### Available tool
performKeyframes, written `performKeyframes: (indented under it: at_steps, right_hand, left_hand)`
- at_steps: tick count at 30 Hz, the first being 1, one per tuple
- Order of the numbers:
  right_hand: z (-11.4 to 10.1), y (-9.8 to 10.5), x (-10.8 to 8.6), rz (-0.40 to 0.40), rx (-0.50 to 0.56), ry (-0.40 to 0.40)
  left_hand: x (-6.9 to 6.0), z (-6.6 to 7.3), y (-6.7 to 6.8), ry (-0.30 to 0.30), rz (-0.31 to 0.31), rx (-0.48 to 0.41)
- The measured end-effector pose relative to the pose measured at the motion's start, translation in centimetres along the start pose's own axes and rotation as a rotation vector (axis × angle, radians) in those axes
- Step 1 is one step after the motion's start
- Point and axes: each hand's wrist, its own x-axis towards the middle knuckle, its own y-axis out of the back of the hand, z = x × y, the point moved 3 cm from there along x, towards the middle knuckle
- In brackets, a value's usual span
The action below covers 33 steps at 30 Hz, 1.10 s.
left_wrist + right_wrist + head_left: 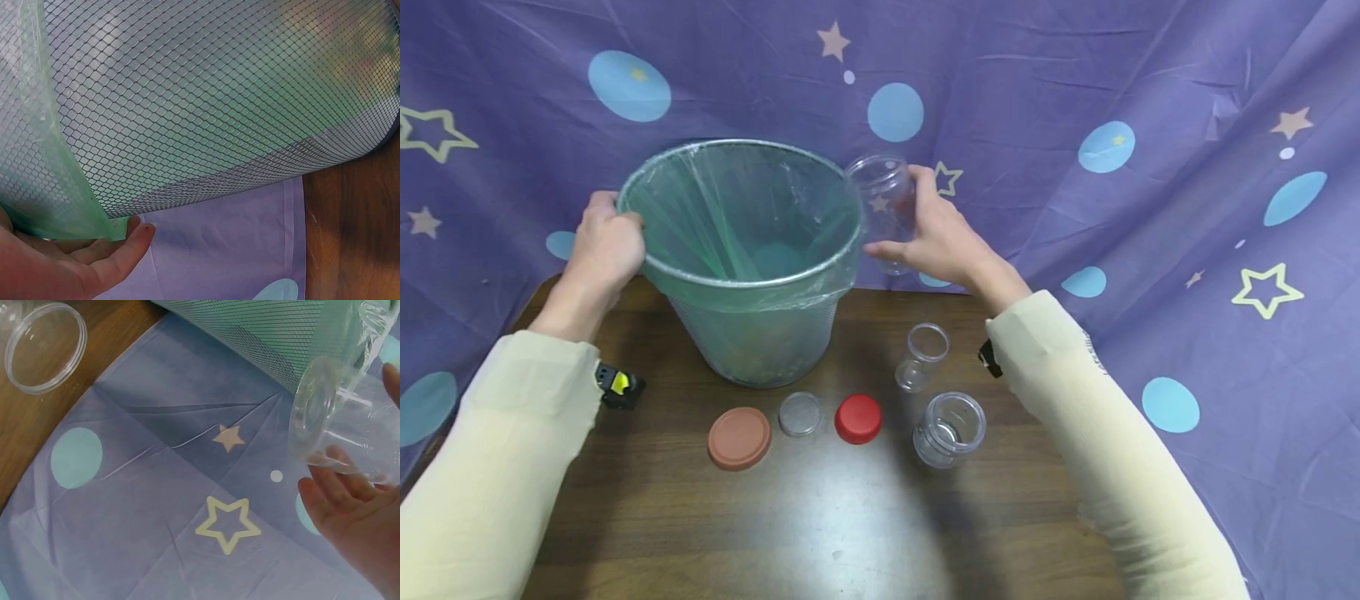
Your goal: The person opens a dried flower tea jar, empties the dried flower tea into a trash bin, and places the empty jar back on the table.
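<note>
At the back of the table a wire-mesh trash bin (760, 337) stands tilted, lined with a translucent green bag (760, 292) folded over its rim. My left hand (606, 250) grips the bin's left rim; in the left wrist view its fingers (128, 250) curl beneath the bag's edge. Right of the rim, my right hand (947, 233) holds a clear plastic jar (891, 212) above the table, thumb on the near side. In the right wrist view the jar (350, 419) lies sideways across the fingers. Whether the jar touches the bin cannot be told.
Below the right hand stand two clear containers, a narrow one (927, 342) and a wider jar (949, 429). In front of the bin lie an orange-brown lid (739, 437), a clear lid (801, 414) and a red lid (858, 418). A purple patterned cloth (1015, 67) hangs behind.
</note>
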Motion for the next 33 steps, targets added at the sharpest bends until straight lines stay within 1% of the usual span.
performKeyframes:
  at_steps: [2,6,9,12,22,33]
  right_hand:
    - [0.4,0.1,-0.1,0.003,0.044,-0.006]
    - [1.3,0.4,-0.6,0.016,0.094,-0.030]
    - [1.8,0.6,-0.9,0.025,0.108,-0.052]
    - [2.3,0.7,-1.1,0.030,0.127,-0.056]
    - [3.6,1.1,-1.8,0.052,0.143,-0.065]
    - [5.7,0.9,-2.6,0.078,0.143,-0.110]
  left_hand:
    - [0.1,0.0,0.0,0.002,-0.003,-0.001]
    - [0.1,-0.1,0.0,0.001,-0.008,-0.004]
    - [0.1,-0.1,-0.1,-0.003,-0.006,-0.004]
    - [0.1,-0.1,0.0,-0.009,0.001,-0.005]
    - [0.1,-0.1,-0.1,-0.015,0.008,-0.006]
    - [-0.1,0.0,0.0,-0.014,0.004,-0.004]
